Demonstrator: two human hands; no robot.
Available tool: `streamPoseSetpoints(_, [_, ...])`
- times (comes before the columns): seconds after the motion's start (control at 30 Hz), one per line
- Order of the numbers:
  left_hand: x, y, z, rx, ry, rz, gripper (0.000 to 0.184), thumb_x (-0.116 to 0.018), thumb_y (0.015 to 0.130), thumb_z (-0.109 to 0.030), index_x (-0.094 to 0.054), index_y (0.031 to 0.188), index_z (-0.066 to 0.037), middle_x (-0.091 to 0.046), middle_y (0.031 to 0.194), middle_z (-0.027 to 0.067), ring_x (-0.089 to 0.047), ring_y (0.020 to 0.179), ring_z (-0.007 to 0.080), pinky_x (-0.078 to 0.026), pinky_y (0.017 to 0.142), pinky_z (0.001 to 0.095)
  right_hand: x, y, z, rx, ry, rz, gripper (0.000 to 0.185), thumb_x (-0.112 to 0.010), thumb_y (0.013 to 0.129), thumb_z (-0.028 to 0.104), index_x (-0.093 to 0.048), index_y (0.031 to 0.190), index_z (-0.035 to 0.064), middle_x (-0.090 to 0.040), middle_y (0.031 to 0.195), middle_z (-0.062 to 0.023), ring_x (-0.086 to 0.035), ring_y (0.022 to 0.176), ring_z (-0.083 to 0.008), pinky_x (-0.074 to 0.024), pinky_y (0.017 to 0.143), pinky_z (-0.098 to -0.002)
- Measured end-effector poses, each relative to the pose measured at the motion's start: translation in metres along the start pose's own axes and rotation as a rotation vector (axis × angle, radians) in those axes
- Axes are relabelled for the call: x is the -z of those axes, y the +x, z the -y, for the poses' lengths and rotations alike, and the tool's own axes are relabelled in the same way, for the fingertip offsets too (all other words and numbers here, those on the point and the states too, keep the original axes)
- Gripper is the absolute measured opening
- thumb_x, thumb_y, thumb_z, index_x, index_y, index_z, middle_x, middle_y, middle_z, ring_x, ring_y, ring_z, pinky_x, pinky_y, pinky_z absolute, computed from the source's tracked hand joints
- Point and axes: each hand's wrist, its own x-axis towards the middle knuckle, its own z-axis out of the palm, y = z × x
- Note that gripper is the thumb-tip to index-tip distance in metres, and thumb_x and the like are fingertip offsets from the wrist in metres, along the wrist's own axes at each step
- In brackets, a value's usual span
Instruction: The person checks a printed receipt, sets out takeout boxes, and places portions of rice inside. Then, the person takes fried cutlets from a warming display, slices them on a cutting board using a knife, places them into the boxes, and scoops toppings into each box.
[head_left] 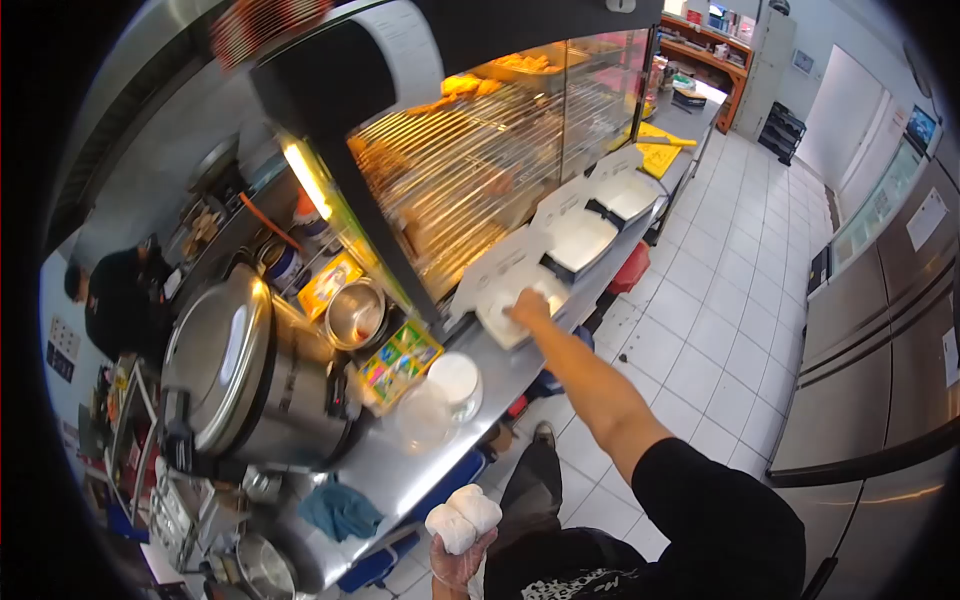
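Note:
My left hand [458,562], in what looks like a clear plastic glove, is closed around two white wrapped bundles [463,519] low in the view. My right hand [530,308] reaches into the nearest open white paper-lined box [490,322] beside the glass warmer. Its fingers are curled down at the box, and whatever they hold is hidden. Two more open boxes [583,238] stand in a row behind that one. Nearer to me on the steel counter [480,420] are a white round tub [455,380] and a clear plastic container [420,420].
A lit glass warmer [470,170] holds fried food on racks. A large rice cooker [260,370], a metal bowl [356,312] and a teal cloth [340,510] sit on the left. Another person [125,300] stands at the far left. Steel refrigerators [880,330] line the right.

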Motion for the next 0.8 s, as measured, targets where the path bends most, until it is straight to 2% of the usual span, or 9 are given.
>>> streamPoseSetpoints(0.1, [-0.047, 0.107, 0.004, 0.013, 0.061, 0.104, 0.094, -0.079, 0.082, -0.04, -0.029, 0.154, -0.007, -0.04, 0.154, 0.0162, -0.039, 0.142, 0.0415, -0.042, 0.109, 0.0651, 0.026, -0.001, -0.009, 0.307, -0.544, -0.216, 0.051, -0.067, 0.092, 0.04, -0.062, 0.123, 0.0002, -0.062, 0.126, -0.0245, -0.058, 0.123, -0.0373, -0.047, 0.102, -0.0441])
streamPoseSetpoints(0.17, [-0.089, 0.187, 0.013, -0.005, 0.139, 0.145, 0.093, -0.079, 0.083, -0.039, -0.029, 0.154, -0.006, -0.04, 0.153, 0.0165, -0.041, 0.141, 0.0406, -0.043, 0.11, 0.0634, 0.062, -0.032, -0.023, 0.459, 0.107, -0.24, 0.04, -0.061, 0.099, 0.035, -0.064, 0.123, 0.0035, -0.063, 0.125, -0.0209, -0.057, 0.122, -0.0326, -0.047, 0.1, -0.0435])
streamPoseSetpoints(0.23, [-0.138, 0.274, 0.024, -0.019, 0.394, 0.042, 0.095, -0.086, 0.075, -0.032, -0.034, 0.15, -0.006, -0.048, 0.146, 0.0175, -0.051, 0.132, 0.0407, -0.048, 0.106, 0.058, 0.091, -0.046, -0.056, 0.353, 0.968, 0.427, 0.037, -0.055, 0.102, 0.034, -0.063, 0.123, 0.0045, -0.063, 0.125, -0.0185, -0.06, 0.119, -0.0292, -0.0488, 0.1, -0.043])
streamPoseSetpoints(0.37, [-0.258, 0.402, 0.084, -0.331, 1.698, -0.107, 0.069, -0.084, 0.076, -0.036, -0.053, 0.128, -0.001, -0.061, 0.124, 0.0218, -0.061, 0.111, 0.0387, -0.05, 0.097, 0.0462, 0.134, -0.028, -0.094, -0.083, 1.725, 0.263, 0.03, -0.053, 0.102, 0.029, -0.063, 0.12, 0.0069, -0.064, 0.125, -0.0153, -0.062, 0.117, -0.024, -0.0522, 0.098, -0.0407])
streamPoseSetpoints(0.43, [-0.283, 0.45, 0.126, -0.908, 1.979, -0.019, 0.063, -0.086, 0.073, -0.035, -0.057, 0.117, 0.0, -0.064, 0.115, 0.0225, -0.062, 0.104, 0.0407, -0.049, 0.094, 0.0461, 0.14, 0.015, -0.123, -0.26, 2.094, 0.234, 0.027, -0.055, 0.101, 0.026, -0.063, 0.119, 0.0083, -0.064, 0.124, -0.0144, -0.062, 0.115, -0.0228, -0.0536, 0.097, -0.0401])
streamPoseSetpoints(0.47, [-0.293, 0.47, 0.139, -0.772, 2.037, -0.05, 0.067, -0.086, 0.072, -0.038, -0.056, 0.117, 0.001, -0.064, 0.113, 0.023, -0.062, 0.103, 0.0418, -0.049, 0.091, 0.0478, 0.16, 0.034, -0.127, -0.298, 2.129, 0.232, 0.037, -0.056, 0.101, 0.027, -0.055, 0.129, 0.0036, -0.063, 0.119, -0.0104, -0.063, 0.11, -0.025, -0.0554, 0.09, -0.037])
streamPoseSetpoints(0.53, [-0.293, 0.517, 0.149, -0.703, 1.875, -0.17, 0.06, -0.086, 0.074, -0.033, -0.057, 0.115, 0.0, -0.066, 0.103, 0.0225, -0.064, 0.095, 0.0423, -0.05, 0.087, 0.048, 0.206, 0.075, -0.123, -0.321, 1.652, -0.247, 0.048, -0.065, 0.096, 0.02, -0.046, 0.135, -0.0019, -0.058, 0.124, -0.0141, -0.06, 0.111, -0.0315, -0.0511, 0.096, -0.0387])
streamPoseSetpoints(0.6, [-0.28, 0.569, 0.158, -0.6, 1.783, -0.321, 0.06, -0.084, 0.077, -0.034, -0.056, 0.117, 0.001, -0.067, 0.1, 0.0235, -0.065, 0.093, 0.0428, -0.051, 0.087, 0.0484, 0.199, 0.17, -0.19, 0.135, 0.83, -0.825, 0.046, -0.076, 0.089, 0.018, -0.048, 0.122, 0.0033, -0.059, 0.107, -0.0126, -0.06, 0.098, -0.0272, -0.0495, 0.088, -0.0382])
streamPoseSetpoints(0.8, [-0.213, 0.664, 0.172, -0.256, 1.792, -0.982, 0.072, -0.069, 0.09, -0.04, -0.044, 0.139, 0.008, -0.066, 0.117, 0.0285, -0.064, 0.111, 0.0437, -0.05, 0.097, 0.047, 0.286, 0.321, -0.243, 0.465, 0.182, -0.347, 0.06, -0.087, 0.075, 0.023, -0.044, 0.109, -0.0005, -0.058, 0.099, -0.022, -0.058, 0.089, -0.0404, -0.0466, 0.082, -0.044])
